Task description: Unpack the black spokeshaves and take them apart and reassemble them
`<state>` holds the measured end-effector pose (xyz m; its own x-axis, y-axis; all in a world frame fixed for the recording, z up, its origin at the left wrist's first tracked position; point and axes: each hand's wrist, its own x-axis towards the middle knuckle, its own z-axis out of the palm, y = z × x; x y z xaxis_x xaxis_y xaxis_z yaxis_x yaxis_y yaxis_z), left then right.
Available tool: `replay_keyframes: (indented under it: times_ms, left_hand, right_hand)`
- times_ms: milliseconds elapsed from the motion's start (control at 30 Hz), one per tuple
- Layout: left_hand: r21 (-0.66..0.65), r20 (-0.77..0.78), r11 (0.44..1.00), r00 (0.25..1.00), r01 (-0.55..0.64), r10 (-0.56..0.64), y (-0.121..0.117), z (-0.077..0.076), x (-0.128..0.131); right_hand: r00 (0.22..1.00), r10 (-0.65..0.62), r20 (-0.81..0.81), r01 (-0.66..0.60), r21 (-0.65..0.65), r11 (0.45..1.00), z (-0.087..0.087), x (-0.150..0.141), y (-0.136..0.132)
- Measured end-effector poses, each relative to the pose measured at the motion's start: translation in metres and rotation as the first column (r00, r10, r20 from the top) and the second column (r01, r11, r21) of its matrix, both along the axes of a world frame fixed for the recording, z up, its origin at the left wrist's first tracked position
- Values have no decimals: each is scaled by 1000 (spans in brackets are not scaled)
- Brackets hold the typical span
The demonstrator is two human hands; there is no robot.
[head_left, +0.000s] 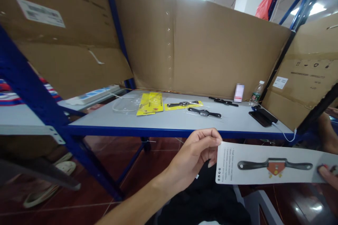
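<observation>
Between my hands, in front of the desk edge, is a long white packaging card (228,161) printed with a picture of a black-handled spokeshave with an orange plate. My left hand (202,147) pinches its upper left corner. At the right border of the view, my right hand (330,176) grips the card's other end with the thumb on its face; most of that hand is cut off. On the desk lie one spokeshave (204,113) in clear plastic, another spokeshave (182,104) on a yellow card, and a dark spokeshave (224,101) farther back.
Yellow cards (150,103) and clear plastic packaging (123,105) lie on the desk (111,121). A bottle (256,93) and a phone (260,117) with a cable are at the right. Cardboard walls (211,49) and blue posts (66,112) enclose the desk. A power strip (96,93) is left.
</observation>
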<state>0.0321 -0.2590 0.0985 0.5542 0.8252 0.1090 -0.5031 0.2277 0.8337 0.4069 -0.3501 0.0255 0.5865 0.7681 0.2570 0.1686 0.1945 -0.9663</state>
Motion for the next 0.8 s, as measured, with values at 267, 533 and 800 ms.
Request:
replay_keyframes:
  times_ms: [267, 533, 800]
  left_hand:
    - [256, -329, 966, 938, -23, 109, 51, -63, 7]
    - [864, -400, 483, 389, -144, 830, 194, -91, -41]
    - [893, -449, 439, 127, 102, 884, 256, -117, -66]
  right_hand:
    - [965, 251, -70, -259, -151, 954, 6, -30, 34]
    - [991, 133, -13, -132, 60, 989, -9, 26, 121]
    - [988, 154, 5, -154, 57, 986, -34, 30, 186]
